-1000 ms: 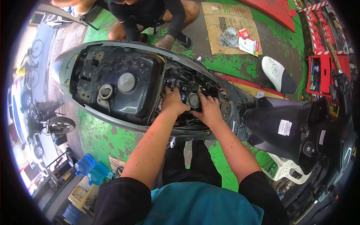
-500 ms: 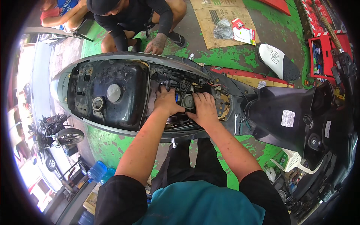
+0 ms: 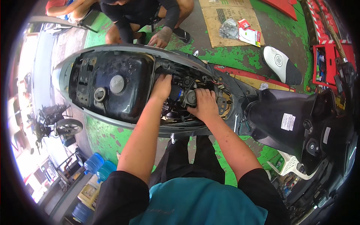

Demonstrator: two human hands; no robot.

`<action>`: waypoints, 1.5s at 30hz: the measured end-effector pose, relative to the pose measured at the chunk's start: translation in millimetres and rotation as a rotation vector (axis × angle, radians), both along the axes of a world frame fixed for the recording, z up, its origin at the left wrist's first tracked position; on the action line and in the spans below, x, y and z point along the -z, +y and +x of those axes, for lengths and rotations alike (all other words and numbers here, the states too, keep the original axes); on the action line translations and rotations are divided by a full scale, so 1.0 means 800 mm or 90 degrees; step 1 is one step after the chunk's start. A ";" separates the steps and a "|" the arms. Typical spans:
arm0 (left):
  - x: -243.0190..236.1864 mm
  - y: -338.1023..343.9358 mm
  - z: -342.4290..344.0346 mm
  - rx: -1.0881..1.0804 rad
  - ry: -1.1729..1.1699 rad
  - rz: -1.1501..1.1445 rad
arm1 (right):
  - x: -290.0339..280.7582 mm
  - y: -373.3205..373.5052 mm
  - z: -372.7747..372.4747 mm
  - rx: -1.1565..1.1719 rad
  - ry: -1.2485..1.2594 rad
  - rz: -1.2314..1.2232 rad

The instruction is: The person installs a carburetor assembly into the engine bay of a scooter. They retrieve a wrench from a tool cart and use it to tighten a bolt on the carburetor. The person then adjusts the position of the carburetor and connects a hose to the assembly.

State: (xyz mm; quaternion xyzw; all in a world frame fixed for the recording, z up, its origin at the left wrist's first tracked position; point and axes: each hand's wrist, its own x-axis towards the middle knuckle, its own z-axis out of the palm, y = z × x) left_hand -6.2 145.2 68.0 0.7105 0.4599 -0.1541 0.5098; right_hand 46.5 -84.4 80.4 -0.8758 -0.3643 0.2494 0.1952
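My left hand (image 3: 162, 87) reaches into the open engine bay of a dark grey scooter (image 3: 247, 92), beside the black fuel tank (image 3: 127, 103); its fingertips are partly hidden among the parts. My right hand (image 3: 205, 105) grips a round grey engine part (image 3: 190, 98), fingers bent over it and thumb low on its left side. A blue fitting (image 3: 180, 92) shows between my hands. An open-ended wrench (image 3: 236, 123) and a pair of pliers (image 3: 245, 126) lie on the scooter's body to the right.
A co-worker in black (image 3: 131, 18) squats across the scooter, hand (image 3: 160, 37) near its rim. Another person (image 3: 71, 7) is behind. Cardboard (image 3: 213, 30), a white-and-black panel (image 3: 281, 63), a red tool cabinet (image 3: 326, 65), water jugs (image 3: 93, 163) and a plastic chair (image 3: 288, 163) are around.
My left hand has moved up, away from my body and deeper among the parts, leaving the blue fitting uncovered. My right hand stays on the round part. The view has shifted slightly.
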 end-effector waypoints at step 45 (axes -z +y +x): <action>0.281 -0.021 -0.102 0.005 0.378 -0.145 | -0.011 0.010 -0.008 0.078 0.110 0.084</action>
